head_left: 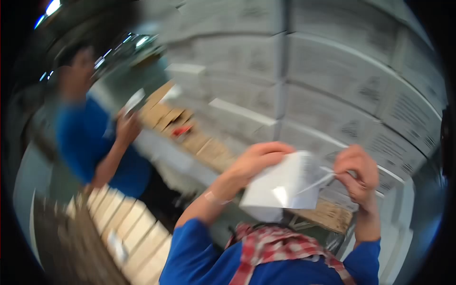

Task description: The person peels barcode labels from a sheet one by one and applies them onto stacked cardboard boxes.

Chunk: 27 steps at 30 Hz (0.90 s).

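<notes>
Hands (266, 160) either side of white package (282, 187)

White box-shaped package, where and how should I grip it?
Grip the white box-shaped package by its upper-left edge, probably from the left: its faces look flat, and the right hand pinches a thin pale strip at its right.

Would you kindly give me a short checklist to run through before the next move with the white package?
1. Left hand holding the white package: ok.
2. Right hand pinching the pale strip: ok.
3. Co-worker's hand away from the package: ok, it is well off to the left.
4. Strip's attachment to the package: cannot tell, blurred.
5. Print on the package readable: not ok, too blurred.
</notes>
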Each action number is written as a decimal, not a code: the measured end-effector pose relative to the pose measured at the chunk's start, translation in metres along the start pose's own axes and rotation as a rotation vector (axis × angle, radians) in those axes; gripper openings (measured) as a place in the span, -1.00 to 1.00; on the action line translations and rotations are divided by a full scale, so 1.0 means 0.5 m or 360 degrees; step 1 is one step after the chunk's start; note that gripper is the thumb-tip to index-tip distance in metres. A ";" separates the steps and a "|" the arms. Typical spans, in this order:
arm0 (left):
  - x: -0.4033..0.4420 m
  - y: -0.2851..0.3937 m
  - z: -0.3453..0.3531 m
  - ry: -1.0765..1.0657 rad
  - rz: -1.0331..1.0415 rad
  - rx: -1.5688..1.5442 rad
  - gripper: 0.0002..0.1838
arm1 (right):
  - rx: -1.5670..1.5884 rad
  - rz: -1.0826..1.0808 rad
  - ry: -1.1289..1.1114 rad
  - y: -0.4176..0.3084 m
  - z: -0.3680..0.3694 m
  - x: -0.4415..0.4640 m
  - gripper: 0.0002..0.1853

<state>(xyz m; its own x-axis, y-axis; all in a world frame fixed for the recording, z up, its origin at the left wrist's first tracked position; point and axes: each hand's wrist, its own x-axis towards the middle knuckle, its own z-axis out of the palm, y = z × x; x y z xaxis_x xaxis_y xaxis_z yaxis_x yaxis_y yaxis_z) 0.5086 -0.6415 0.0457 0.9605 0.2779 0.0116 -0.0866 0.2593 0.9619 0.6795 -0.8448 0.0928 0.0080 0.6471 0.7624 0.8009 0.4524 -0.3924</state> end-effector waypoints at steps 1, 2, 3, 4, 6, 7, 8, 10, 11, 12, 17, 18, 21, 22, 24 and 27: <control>-0.005 0.030 0.008 0.0088 0.0057 0.0084 -0.68 | -0.0010 -0.0024 0.0065 -0.008 -0.025 0.015 -0.87; 0.007 0.043 -0.010 0.0035 0.0253 0.0372 -0.68 | -0.0159 -0.0050 0.0144 -0.015 -0.060 0.037 -0.87; 0.025 0.063 -0.027 0.0042 0.0469 0.0637 -0.68 | -0.0219 -0.0111 0.0276 -0.024 -0.087 0.066 -0.89; 0.048 0.091 -0.029 -0.0029 0.0518 0.0657 -0.68 | -0.0248 -0.0159 0.0397 -0.030 -0.103 0.087 -0.90; 0.067 0.154 -0.015 0.0110 0.1007 0.1049 -0.68 | -0.0298 -0.0242 0.0515 -0.048 -0.137 0.140 -0.91; 0.070 0.180 -0.006 0.0205 0.1250 0.1225 -0.67 | -0.0268 -0.0117 0.0613 -0.060 -0.154 0.169 -0.94; 0.077 0.207 0.005 0.0198 0.1284 0.1208 -0.67 | -0.0229 0.0010 0.0699 -0.070 -0.167 0.199 -0.95; 0.108 0.267 0.032 0.0538 0.1737 0.1628 -0.72 | -0.0321 0.0023 0.0799 -0.076 -0.186 0.261 -0.95; 0.131 0.291 0.040 0.0526 0.1752 0.1610 -0.72 | -0.0346 0.0020 0.0800 -0.076 -0.196 0.288 -0.95; 0.156 0.314 0.047 0.0504 0.1958 0.1508 -0.74 | -0.0400 0.0002 0.0815 -0.076 -0.205 0.312 -0.95; 0.226 0.413 0.079 0.0396 0.2280 0.1123 -0.69 | -0.0459 -0.0072 0.0878 -0.076 -0.226 0.387 -0.93; 0.225 0.418 0.086 0.0391 0.2303 0.1110 -0.69 | -0.0478 -0.0089 0.0879 -0.078 -0.226 0.392 -0.93; 0.198 0.447 0.123 0.0452 0.2178 0.1120 -0.73 | -0.0525 -0.0119 0.0852 -0.086 -0.225 0.410 -0.93; 0.199 0.455 0.127 0.0450 0.2197 0.1116 -0.73 | -0.0534 -0.0135 0.0855 -0.087 -0.224 0.414 -0.93; 0.209 0.477 0.134 0.0428 0.2111 0.1083 -0.78 | -0.0546 -0.0105 0.0867 -0.094 -0.221 0.419 -0.93; 0.224 0.515 0.140 0.0388 0.2133 0.1056 -0.81 | -0.0522 -0.0078 0.0911 -0.096 -0.229 0.431 -0.91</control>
<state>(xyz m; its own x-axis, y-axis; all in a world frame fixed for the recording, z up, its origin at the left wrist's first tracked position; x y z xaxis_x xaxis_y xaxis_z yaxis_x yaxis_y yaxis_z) 0.6124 -0.6081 0.3139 0.1993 0.1220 0.9723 -0.6402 -0.7350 0.2235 0.7111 -0.7974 0.3348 0.2116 0.1611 0.9640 0.9486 0.2039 -0.2422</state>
